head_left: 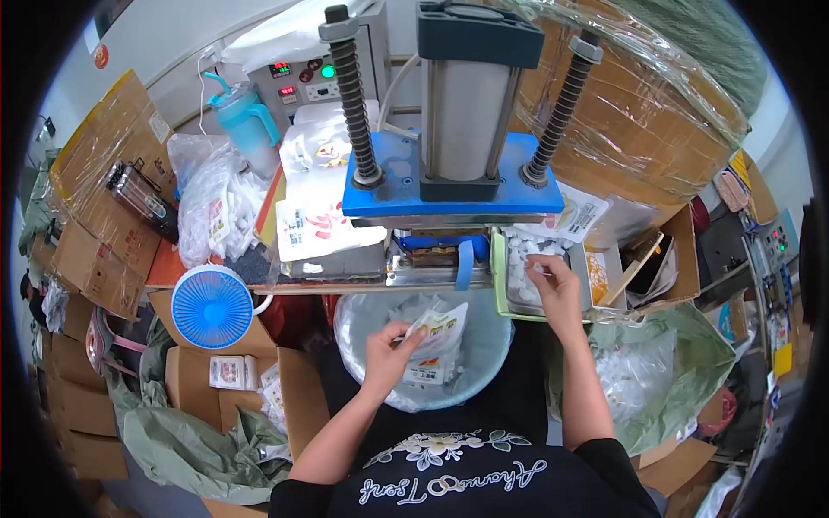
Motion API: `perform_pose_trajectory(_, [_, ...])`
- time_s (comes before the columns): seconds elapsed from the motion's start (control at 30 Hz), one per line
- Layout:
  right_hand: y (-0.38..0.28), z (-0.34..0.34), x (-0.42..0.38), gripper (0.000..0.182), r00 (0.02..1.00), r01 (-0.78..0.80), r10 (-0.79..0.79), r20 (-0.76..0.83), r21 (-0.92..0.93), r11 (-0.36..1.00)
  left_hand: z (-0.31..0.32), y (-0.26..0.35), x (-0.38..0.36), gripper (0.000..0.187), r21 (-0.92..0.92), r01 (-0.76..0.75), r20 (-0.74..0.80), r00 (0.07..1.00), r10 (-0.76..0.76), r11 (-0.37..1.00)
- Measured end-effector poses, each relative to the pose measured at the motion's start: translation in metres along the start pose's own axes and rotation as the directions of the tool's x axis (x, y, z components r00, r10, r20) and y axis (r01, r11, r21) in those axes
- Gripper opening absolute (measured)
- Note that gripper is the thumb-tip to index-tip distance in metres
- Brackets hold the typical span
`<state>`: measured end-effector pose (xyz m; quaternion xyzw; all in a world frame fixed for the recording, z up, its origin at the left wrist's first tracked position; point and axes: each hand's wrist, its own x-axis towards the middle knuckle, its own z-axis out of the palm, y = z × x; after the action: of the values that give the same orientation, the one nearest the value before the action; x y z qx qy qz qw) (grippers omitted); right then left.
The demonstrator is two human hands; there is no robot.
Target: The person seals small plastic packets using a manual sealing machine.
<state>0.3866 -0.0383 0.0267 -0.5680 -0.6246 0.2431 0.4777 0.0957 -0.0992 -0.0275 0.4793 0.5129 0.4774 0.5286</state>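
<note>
My left hand (pixel 391 356) pinches a white printed plastic pouch (pixel 442 332) by its edge, above a light-blue tub (pixel 496 345) lined with clear plastic. Inside the tub lie more printed pouches, partly hidden by the held one. Over to the right, my right hand (pixel 555 292) is at a metal tray (pixel 553 304) of small white pieces (pixel 521 259), its thumb and fingers closed together. Whatever is between those fingertips blends with the white pieces behind. A pneumatic press with a blue plate (pixel 406 186) stands over a metal fixture (pixel 432 252) just beyond the tub.
A blue fan (pixel 212 306) is clipped at the table's left edge. Behind it are a bag of white parts (pixel 220 203) and a turquoise jug (pixel 246 121). Open cardboard boxes (pixel 302 397) flank my legs, and a large wrapped carton (pixel 622 104) stands behind the press.
</note>
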Motion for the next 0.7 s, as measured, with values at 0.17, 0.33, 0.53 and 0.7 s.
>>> perform_pose_trajectory(0.17, [-0.053,0.034,-0.018,0.013,0.97,-0.196,0.125,0.208,0.368,0.909,0.018,-0.011,0.001,0.012,0.043,-0.03,0.017,0.999,0.029,0.999])
perform_pose_trajectory(0.33, [-0.048,0.072,-0.03,0.014,0.924,-0.28,0.118,0.363,0.435,0.856,0.017,-0.02,-0.008,0.009,0.036,-0.008,0.01,1.0,0.007,0.999])
perform_pose_trajectory(0.53, [-0.047,0.066,-0.032,0.025,0.796,-0.174,0.116,0.594,0.041,0.984,-0.009,-0.025,-0.014,0.019,0.133,0.005,0.193,0.981,-0.031,0.991])
perform_pose_trajectory(0.7, [-0.054,0.06,-0.023,0.027,0.98,0.029,-0.05,0.193,0.109,0.994,-0.001,-0.018,0.013,0.026,0.056,0.122,0.151,0.98,-0.129,0.991])
